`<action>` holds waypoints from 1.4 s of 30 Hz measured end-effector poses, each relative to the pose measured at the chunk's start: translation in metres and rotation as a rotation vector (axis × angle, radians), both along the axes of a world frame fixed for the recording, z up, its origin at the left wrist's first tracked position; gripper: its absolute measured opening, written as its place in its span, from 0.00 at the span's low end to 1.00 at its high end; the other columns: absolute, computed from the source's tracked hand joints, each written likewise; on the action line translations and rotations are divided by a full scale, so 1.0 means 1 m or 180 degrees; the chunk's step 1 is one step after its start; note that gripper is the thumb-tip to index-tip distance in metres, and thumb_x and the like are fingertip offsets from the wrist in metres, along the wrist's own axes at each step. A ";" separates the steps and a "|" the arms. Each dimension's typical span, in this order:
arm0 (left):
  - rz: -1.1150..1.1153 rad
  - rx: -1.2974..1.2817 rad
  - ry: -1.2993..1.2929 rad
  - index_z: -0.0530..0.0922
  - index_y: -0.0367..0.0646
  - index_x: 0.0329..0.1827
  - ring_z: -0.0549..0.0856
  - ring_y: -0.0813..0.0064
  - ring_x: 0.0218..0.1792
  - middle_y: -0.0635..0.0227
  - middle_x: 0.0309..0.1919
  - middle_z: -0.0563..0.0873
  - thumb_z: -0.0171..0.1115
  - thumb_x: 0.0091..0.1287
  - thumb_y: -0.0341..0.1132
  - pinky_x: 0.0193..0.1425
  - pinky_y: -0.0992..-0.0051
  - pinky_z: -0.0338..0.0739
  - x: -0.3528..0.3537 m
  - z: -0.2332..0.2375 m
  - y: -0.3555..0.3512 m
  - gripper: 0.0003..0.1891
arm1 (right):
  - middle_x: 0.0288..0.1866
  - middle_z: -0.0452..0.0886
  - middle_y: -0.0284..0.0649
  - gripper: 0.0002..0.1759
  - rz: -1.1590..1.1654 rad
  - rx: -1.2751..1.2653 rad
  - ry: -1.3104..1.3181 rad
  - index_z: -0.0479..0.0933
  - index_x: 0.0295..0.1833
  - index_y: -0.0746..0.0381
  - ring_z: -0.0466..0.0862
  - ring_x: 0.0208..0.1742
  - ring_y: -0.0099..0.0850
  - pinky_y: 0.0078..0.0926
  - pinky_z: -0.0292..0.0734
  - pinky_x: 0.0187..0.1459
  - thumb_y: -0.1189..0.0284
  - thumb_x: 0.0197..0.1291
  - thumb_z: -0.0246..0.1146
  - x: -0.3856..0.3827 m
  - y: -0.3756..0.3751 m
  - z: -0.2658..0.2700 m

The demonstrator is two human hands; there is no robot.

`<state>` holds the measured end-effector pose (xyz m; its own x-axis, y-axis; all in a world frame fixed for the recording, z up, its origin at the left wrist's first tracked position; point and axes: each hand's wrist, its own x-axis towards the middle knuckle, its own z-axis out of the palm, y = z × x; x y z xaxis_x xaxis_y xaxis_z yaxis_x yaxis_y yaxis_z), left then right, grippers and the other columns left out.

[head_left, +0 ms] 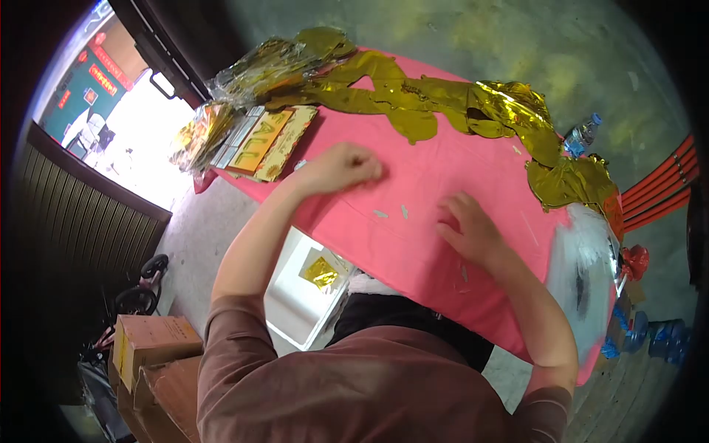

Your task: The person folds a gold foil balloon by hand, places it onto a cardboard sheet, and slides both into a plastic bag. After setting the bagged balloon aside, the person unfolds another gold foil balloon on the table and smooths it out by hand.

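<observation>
My left hand (343, 168) is over the pink-covered table (413, 255), its fingers curled into a loose fist; no object shows in it. To its right and nearer my body, my right hand (470, 229) hangs over the cloth, thumb and fingers apart and holding nothing. Between the hands lie small pale scraps (380, 214) on the cloth. Flattened gold foil balloons (413, 111) run along the far side of the table. Close to my left hand is a stack of printed cards (262, 151) in orange and cream.
Clear plastic packets (258, 70) lie at the far left. A water bottle (583, 134) stands past the right edge. Beneath the table edge sits a white bin (284, 325) holding a gold foil piece (320, 275). Cardboard boxes (156, 343) are at lower left; red stools (661, 184) at right.
</observation>
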<state>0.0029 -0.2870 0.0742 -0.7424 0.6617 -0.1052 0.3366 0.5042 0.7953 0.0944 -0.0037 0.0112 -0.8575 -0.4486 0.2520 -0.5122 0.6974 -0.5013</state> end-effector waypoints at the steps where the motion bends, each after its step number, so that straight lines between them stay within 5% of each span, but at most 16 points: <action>1: 0.0513 -0.0447 0.0448 0.82 0.38 0.38 0.85 0.67 0.31 0.62 0.28 0.85 0.60 0.64 0.37 0.36 0.69 0.78 -0.019 -0.002 0.016 0.10 | 0.52 0.74 0.49 0.23 -0.0027 0.0003 0.0029 0.72 0.56 0.66 0.74 0.55 0.46 0.38 0.70 0.58 0.69 0.56 0.63 -0.008 -0.003 -0.014; 3: 0.0562 -0.0853 0.2121 0.82 0.40 0.37 0.85 0.56 0.33 0.58 0.30 0.85 0.63 0.60 0.38 0.40 0.61 0.78 -0.092 -0.065 0.028 0.10 | 0.59 0.71 0.53 0.25 -0.0343 -0.0126 0.0322 0.71 0.58 0.67 0.69 0.63 0.50 0.42 0.64 0.64 0.67 0.57 0.62 -0.023 -0.007 -0.039; 4: 0.0524 -0.0830 0.2149 0.82 0.40 0.37 0.85 0.56 0.33 0.58 0.30 0.85 0.63 0.60 0.38 0.40 0.61 0.78 -0.105 -0.082 0.039 0.10 | 0.59 0.71 0.53 0.25 -0.0387 -0.0119 0.0347 0.71 0.58 0.67 0.69 0.63 0.50 0.42 0.64 0.64 0.67 0.57 0.62 -0.027 -0.007 -0.047; 6: 0.0055 0.0004 0.3090 0.83 0.40 0.34 0.83 0.51 0.36 0.57 0.32 0.85 0.62 0.59 0.39 0.41 0.56 0.78 -0.123 -0.090 0.062 0.11 | 0.63 0.69 0.55 0.26 -0.0578 0.0301 0.0707 0.70 0.59 0.68 0.67 0.66 0.51 0.45 0.61 0.67 0.67 0.57 0.62 -0.031 -0.008 -0.054; 9: -0.0426 -0.0706 0.2513 0.82 0.40 0.38 0.81 0.54 0.43 0.57 0.36 0.83 0.63 0.60 0.39 0.49 0.62 0.76 -0.130 -0.089 0.087 0.11 | 0.64 0.68 0.54 0.26 -0.0573 0.0237 0.0695 0.70 0.60 0.67 0.66 0.67 0.50 0.47 0.59 0.69 0.66 0.57 0.61 -0.028 -0.009 -0.053; 13: -0.0514 -0.1445 0.2906 0.83 0.39 0.33 0.84 0.53 0.36 0.53 0.33 0.84 0.58 0.60 0.37 0.41 0.58 0.79 -0.132 -0.093 0.103 0.11 | 0.65 0.67 0.54 0.27 -0.0556 0.0281 0.0606 0.70 0.60 0.67 0.66 0.68 0.49 0.46 0.58 0.69 0.65 0.57 0.61 -0.029 -0.007 -0.049; 21: 0.0138 -0.0871 0.2637 0.82 0.38 0.32 0.84 0.53 0.37 0.53 0.34 0.83 0.55 0.62 0.33 0.43 0.58 0.79 -0.135 -0.107 0.092 0.09 | 0.44 0.75 0.43 0.12 -0.0518 0.0047 0.0028 0.75 0.41 0.63 0.76 0.48 0.44 0.42 0.71 0.51 0.68 0.53 0.63 -0.083 0.002 -0.035; 31: 0.0258 -0.0367 0.1946 0.81 0.40 0.32 0.83 0.55 0.36 0.56 0.34 0.82 0.67 0.56 0.36 0.42 0.60 0.78 -0.145 -0.091 0.082 0.08 | 0.46 0.75 0.45 0.16 -0.0855 -0.0115 0.1076 0.75 0.47 0.64 0.74 0.52 0.44 0.39 0.69 0.55 0.72 0.52 0.63 -0.137 -0.008 -0.061; 35: 0.0340 -0.0411 0.1919 0.81 0.40 0.34 0.82 0.55 0.37 0.59 0.32 0.82 0.68 0.56 0.34 0.41 0.63 0.77 -0.143 -0.088 0.087 0.08 | 0.46 0.75 0.44 0.16 -0.0838 -0.0146 0.1184 0.75 0.47 0.64 0.74 0.52 0.44 0.40 0.69 0.55 0.73 0.52 0.63 -0.135 -0.008 -0.060; 37: 0.0241 -0.0234 0.2787 0.81 0.41 0.36 0.82 0.55 0.37 0.58 0.34 0.83 0.67 0.56 0.33 0.42 0.64 0.78 -0.148 -0.097 0.090 0.08 | 0.46 0.75 0.44 0.16 -0.0840 -0.0155 0.1184 0.75 0.47 0.64 0.74 0.52 0.44 0.40 0.69 0.55 0.73 0.52 0.63 -0.134 -0.010 -0.060; 42: -0.0142 -0.0112 0.2418 0.82 0.39 0.32 0.83 0.56 0.37 0.57 0.33 0.84 0.67 0.56 0.31 0.43 0.64 0.78 -0.175 -0.103 0.085 0.06 | 0.47 0.75 0.45 0.16 -0.0824 -0.0182 0.1229 0.75 0.48 0.64 0.74 0.52 0.44 0.39 0.69 0.56 0.73 0.52 0.63 -0.135 -0.009 -0.063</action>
